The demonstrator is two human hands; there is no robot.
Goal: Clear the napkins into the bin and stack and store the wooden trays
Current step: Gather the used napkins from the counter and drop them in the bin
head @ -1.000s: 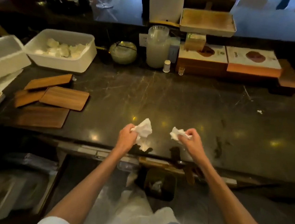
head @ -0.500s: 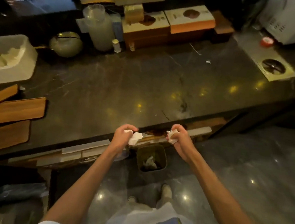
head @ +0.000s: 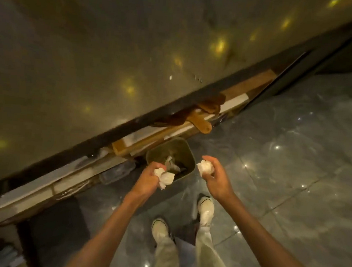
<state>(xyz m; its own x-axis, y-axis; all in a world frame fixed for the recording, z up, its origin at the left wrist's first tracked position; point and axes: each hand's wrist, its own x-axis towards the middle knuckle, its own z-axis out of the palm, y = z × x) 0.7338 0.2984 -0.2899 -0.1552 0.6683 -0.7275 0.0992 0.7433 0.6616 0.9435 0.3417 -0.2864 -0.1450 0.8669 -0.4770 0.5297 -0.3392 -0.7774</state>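
Note:
A small olive bin (head: 187,153) stands on the floor under the counter's edge, with crumpled paper inside. My left hand (head: 147,180) hovers at the bin's near left rim, closed around a crumpled white napkin (head: 166,178) that sticks out to the right. Just right of the bin, my right hand (head: 215,180) grips a second balled-up napkin (head: 205,168). The wooden trays are out of view.
The dark polished counter (head: 93,51) fills the upper left, its edge running diagonally. Wooden boards and paddles (head: 201,122) lie on a shelf under that edge. My two feet (head: 205,209) stand on the glossy grey tiled floor (head: 295,165) behind the bin.
The view has tilted down and swung right, so the trays and tubs have left the frame. Both hands came off the counter and dropped to the bin, each still gripping its napkin.

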